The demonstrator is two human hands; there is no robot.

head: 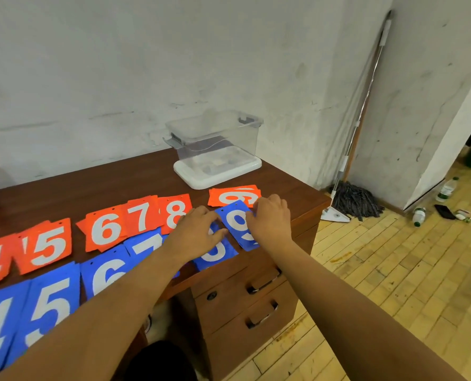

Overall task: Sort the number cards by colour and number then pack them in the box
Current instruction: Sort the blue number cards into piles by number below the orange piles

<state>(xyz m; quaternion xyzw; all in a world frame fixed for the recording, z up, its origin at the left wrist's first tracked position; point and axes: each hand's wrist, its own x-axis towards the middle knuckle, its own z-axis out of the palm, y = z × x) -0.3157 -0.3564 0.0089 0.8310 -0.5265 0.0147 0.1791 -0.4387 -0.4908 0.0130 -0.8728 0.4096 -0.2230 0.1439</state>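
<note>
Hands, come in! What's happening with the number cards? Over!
Left hand flat on blue 8 card. Right hand on blue 9 card, grip unclear. Clear box holds no cards. Nothing in the way.

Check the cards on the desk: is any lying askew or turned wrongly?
The orange card at the row's right end lies turned round, its digit not upright like its neighbours. The blue 9 card sits tilted.

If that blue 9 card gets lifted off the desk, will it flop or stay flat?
It probably flexes somewhat: the blue 9 card looks sheet-thin. It is likely very light; the right hand grips just its edge. It may slide easily on the smooth wooden desk.
</note>
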